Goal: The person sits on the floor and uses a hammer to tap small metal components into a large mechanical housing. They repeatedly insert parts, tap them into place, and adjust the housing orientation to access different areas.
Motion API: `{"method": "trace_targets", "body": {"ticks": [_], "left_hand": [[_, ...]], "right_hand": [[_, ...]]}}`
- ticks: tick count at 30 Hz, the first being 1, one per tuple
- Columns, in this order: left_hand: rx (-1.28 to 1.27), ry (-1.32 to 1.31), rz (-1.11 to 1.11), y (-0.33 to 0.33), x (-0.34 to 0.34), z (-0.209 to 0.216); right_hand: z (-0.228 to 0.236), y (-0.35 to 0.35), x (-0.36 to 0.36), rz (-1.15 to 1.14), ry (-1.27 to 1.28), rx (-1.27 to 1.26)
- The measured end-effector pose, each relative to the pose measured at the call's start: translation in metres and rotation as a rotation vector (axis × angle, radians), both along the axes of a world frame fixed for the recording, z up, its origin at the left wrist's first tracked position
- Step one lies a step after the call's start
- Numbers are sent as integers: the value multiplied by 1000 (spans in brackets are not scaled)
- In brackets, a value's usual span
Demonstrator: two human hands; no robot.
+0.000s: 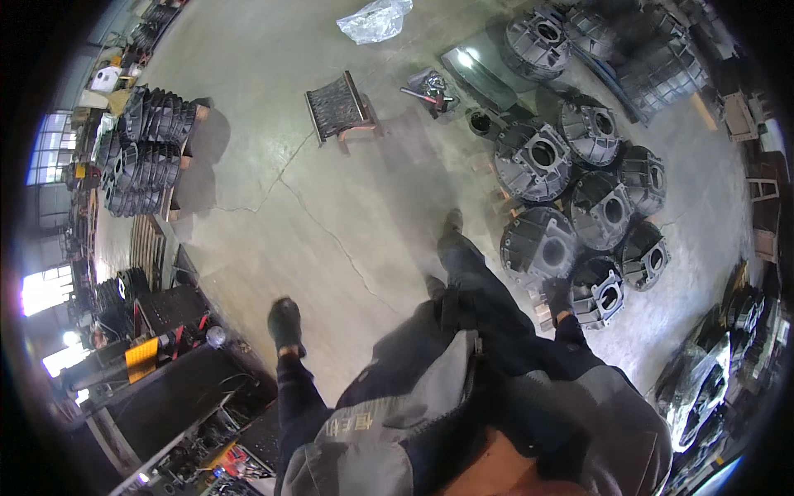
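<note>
My left hand [285, 322], in a dark glove, hangs beside my body above the concrete floor, apart from any object I can make out. Its fingers blend into one dark shape, so their pose is unclear. On the other side, my right hand [558, 293], also gloved, is at the near edge of a grey cast bell housing [519, 240] and beside another housing [584, 283]. Whether it touches or grips either one cannot be made out. Several more round housings, such as one with a large central hole [517, 169], stand close together beyond it.
A metal-framed stand [335, 107] and a tray of tools [434, 89] lie ahead on the floor. Stacked dark castings [149, 153] stand at far left, a dark workbench [186, 397] at near left. Plastic-wrapped parts [703, 388] sit at right.
</note>
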State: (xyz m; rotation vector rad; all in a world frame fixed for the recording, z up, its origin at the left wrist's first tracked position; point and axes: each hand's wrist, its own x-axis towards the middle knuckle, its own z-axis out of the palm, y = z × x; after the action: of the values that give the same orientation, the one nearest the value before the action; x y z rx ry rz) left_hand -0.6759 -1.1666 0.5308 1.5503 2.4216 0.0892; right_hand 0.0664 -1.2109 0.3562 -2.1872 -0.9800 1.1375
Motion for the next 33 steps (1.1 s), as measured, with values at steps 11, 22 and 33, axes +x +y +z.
{"method": "trace_targets", "body": {"ticks": [11, 22, 33], "left_hand": [[-434, 130, -296, 179, 29, -31], [30, 123, -553, 599, -18, -8], [357, -34, -1035, 845, 198, 47]], "right_hand": [[-2, 262, 6, -251, 377, 383], [12, 354, -119, -818, 745, 286], [6, 435, -122, -940, 794, 201]]}}
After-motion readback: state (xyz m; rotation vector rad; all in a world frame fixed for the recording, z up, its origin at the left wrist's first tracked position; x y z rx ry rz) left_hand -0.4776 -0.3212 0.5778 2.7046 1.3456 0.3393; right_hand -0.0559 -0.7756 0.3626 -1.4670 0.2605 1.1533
